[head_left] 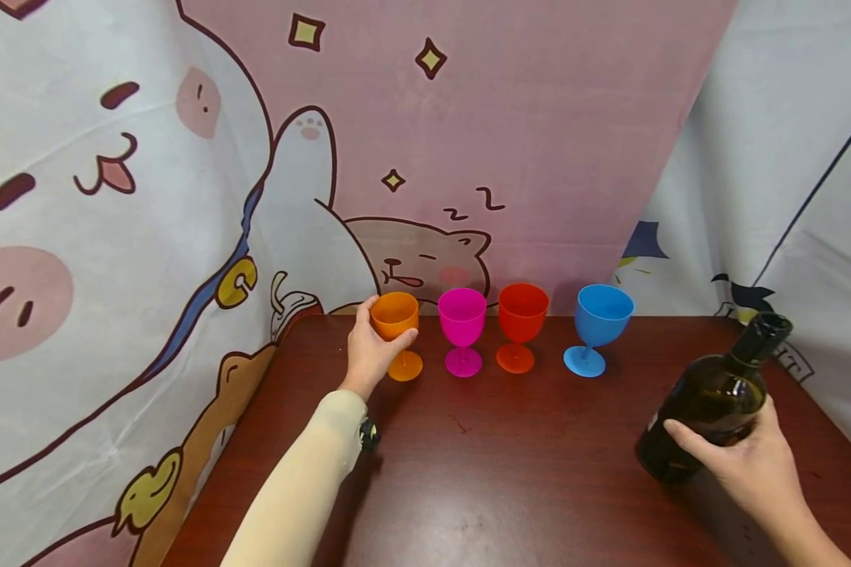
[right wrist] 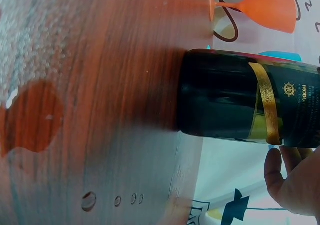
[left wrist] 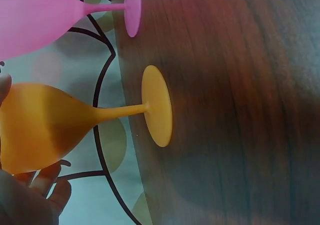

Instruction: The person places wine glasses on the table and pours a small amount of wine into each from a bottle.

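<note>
At the left end of a row of plastic goblets, my left hand (head_left: pixel 376 346) holds the orange goblet (left wrist: pixel 50 127) by its bowl, thumb on one side and fingers on the other. A magenta goblet (head_left: pixel 462 315), a red goblet (head_left: pixel 522 313) and a blue goblet (head_left: pixel 603 315) stand upright to the right of it. My right hand (head_left: pixel 752 465) grips a dark glass wine bottle (right wrist: pixel 225 95) round its body. The bottle leans, its uncapped mouth toward the upper right. Whether its base touches the table cannot be told. A gold band crosses its label.
The brown wooden table (head_left: pixel 468 472) ends just behind the goblets, against a cartoon-printed cloth (head_left: pixel 539 118). Cloth also hangs along the left and right sides. A small wet patch (right wrist: pixel 35 117) and several drops lie on the table near the bottle.
</note>
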The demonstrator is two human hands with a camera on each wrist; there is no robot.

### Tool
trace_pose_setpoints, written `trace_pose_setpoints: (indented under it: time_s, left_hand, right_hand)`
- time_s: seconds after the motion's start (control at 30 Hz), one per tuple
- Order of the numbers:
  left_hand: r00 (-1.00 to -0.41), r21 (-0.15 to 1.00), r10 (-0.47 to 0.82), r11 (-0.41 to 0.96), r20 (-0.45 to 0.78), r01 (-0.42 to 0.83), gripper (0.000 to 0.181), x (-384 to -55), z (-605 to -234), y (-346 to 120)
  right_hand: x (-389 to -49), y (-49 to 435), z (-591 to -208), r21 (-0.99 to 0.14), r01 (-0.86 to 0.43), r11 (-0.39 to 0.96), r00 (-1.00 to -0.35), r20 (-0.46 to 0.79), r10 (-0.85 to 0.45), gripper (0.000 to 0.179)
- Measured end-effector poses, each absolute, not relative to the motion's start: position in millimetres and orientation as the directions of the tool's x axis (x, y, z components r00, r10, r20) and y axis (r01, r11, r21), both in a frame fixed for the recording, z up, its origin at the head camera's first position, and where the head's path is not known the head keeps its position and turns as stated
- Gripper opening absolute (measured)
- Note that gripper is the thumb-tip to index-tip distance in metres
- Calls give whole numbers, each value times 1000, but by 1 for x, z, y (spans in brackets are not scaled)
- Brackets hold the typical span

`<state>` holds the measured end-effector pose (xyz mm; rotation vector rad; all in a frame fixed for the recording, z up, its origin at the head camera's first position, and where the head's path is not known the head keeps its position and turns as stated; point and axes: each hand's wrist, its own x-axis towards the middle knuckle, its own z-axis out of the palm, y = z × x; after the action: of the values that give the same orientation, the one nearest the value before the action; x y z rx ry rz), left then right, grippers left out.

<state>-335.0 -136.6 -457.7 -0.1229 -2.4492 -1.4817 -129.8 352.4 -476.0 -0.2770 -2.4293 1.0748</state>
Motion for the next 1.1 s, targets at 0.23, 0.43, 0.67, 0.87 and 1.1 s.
trace_pose_setpoints:
  time_s: [0.23, 0.43, 0.67, 0.87, 1.1]
  left_hand:
    - [-957, 826, -62, 523, 282, 210, 119, -330, -461, -137]
    - [-826, 679, -94, 625, 556, 385, 110, -311, -452, -122]
    - [-667, 473, 117, 615, 736, 630, 96, -285, -429, -83]
    - [-854, 643, 135, 601, 503, 474, 104, -282, -427, -59]
    - [-898, 677, 98, 623, 429, 391, 101, -293, -432, -44]
  right_hand:
    - [-130, 353, -476, -742, -12, 670, -867, 341, 363, 95]
    - [-130, 355, -476, -746, -34, 665, -858, 363, 363, 95]
    - [-130, 358, -475, -763, -76, 642, -845, 391, 364, 95]
    - [-131, 356, -476, -766, -60, 640, -850, 376, 370, 94]
    - [-132, 354, -476, -755, -14, 656, -861, 342, 376, 91]
